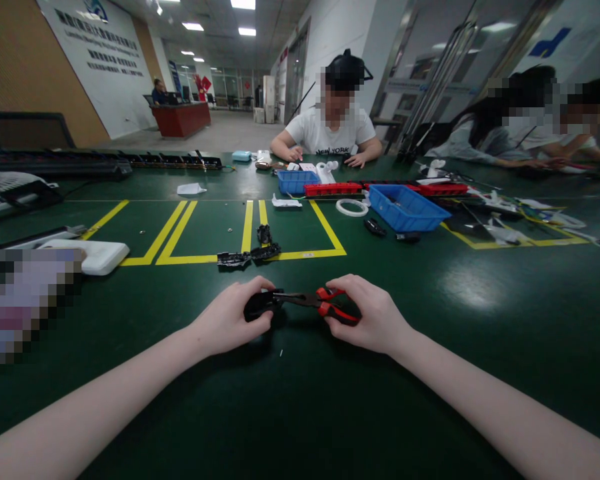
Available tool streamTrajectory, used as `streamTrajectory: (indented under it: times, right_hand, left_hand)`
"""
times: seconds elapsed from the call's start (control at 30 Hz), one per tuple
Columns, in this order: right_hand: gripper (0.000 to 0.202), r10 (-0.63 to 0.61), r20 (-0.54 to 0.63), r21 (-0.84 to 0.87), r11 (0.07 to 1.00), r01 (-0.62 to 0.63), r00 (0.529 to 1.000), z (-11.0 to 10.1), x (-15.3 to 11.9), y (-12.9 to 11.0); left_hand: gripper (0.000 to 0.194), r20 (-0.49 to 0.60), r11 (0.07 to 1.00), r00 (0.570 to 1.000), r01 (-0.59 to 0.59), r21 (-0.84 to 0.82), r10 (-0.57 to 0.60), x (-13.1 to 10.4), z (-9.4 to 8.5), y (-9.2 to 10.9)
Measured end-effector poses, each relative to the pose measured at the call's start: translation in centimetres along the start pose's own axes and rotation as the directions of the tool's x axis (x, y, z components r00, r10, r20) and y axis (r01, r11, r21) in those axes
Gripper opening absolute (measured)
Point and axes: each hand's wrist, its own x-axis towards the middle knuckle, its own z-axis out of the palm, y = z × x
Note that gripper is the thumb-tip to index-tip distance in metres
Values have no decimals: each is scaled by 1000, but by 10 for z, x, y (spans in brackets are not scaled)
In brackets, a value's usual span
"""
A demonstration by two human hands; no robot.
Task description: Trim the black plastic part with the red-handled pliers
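My left hand is closed around a small black plastic part, thumb and fingers gripping its two sides. My right hand holds long-nose pliers by their red and black handles, which stand somewhat apart. The long dark jaws point left and reach the right end of the black part; whether they grip it I cannot make out. A tiny white sliver lies on the table just below. Beyond my hands, several black plastic pieces lie on and beside the yellow tape.
Yellow tape marks boxes on the green table. A blue bin, a tape roll and red strips stand farther off. At left sits a white block. Across the table a person sits; others are at right.
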Motion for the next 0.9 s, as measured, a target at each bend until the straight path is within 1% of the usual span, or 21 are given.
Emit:
streamTrajectory:
  times: [0.13, 0.27, 0.47, 0.63, 0.73, 0.9]
  right_hand:
    - [39, 17, 28, -13, 1000, -17, 999, 1, 0, 0]
    - [39, 6, 46, -25, 1000, -5, 999, 2, 0, 0]
    - [41, 13, 57, -45, 999, -11, 998, 2, 0, -2]
    - [40, 14, 88, -50, 999, -9, 996, 3, -1, -2]
    - [38, 20, 103, -42, 999, -16, 994, 2, -1, -2]
    - [37, 16, 100, -41, 999, -12, 995, 1, 0, -3]
  left_hand:
    - [33, 9, 1000, 1000, 10, 18, -10, -2, -4, 7]
    - [31, 34, 1000, 999, 13, 29, -13, -2, -7, 10]
    - [30, 22, 1000, 1000, -18, 23, 17, -2, -7, 11]
    - [31, 14, 999, 1000, 1, 38, -1, -2, -7, 11]
    - [32, 17, 999, 1000, -7, 38, 7, -2, -6, 10]
    - [32, 23, 999, 1000, -10, 47, 8, -1, -6, 10]
